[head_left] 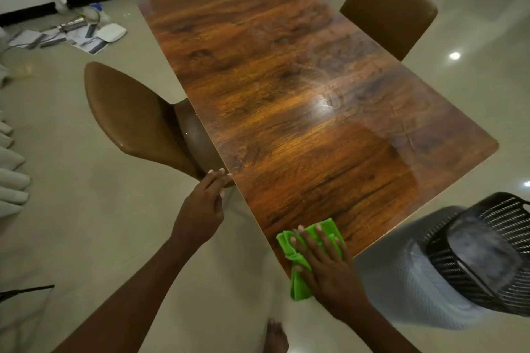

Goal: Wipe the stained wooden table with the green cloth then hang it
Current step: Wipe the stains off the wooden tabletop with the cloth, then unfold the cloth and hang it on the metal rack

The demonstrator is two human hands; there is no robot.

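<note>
A long glossy wooden table (286, 89) runs away from me, with faint smears showing in the glare near its right side. The green cloth (299, 286) lies crumpled on the table's near corner and hangs partly over the edge. My right hand (324, 264) presses flat on the cloth, fingers spread. My left hand (205, 203) is off to the left with its fingers extended, the fingertips touching the table's left edge and holding nothing.
A brown chair (129, 114) is tucked at the table's left, another brown chair (390, 8) at its far right. A black mesh chair back (484, 252) stands close at the right. Papers and small devices (86, 34) litter the floor at far left. My bare foot (275, 338) shows below.
</note>
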